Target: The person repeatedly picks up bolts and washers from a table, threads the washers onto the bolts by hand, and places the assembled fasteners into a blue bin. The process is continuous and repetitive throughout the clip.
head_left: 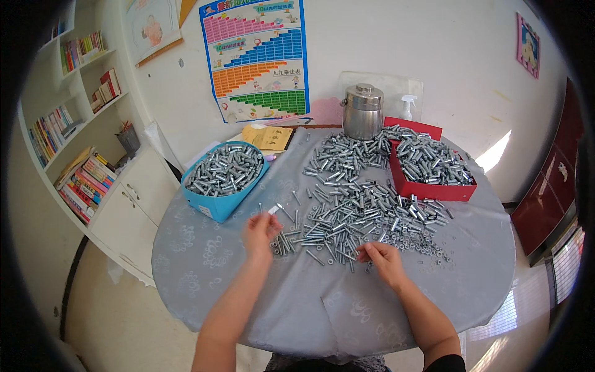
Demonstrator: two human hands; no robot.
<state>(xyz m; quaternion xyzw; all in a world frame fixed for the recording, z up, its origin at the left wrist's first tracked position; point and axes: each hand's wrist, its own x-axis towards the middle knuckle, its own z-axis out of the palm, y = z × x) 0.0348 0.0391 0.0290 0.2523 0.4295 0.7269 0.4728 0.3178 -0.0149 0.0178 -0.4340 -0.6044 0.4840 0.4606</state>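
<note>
Left hand point(261, 230) grip pinches 1 bolt point(273, 210); right hand point(383, 258) grip unclear; 2 boxes.

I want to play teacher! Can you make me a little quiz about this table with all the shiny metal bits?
1. True or false: the blue box is empty.
2. Which hand holds a small piece up above the cloth? A) left hand B) right hand
3. What colour is the box beside the steel pot?

Key: 1. False, it is full of metal pieces. 2. A. 3. Red.
</note>
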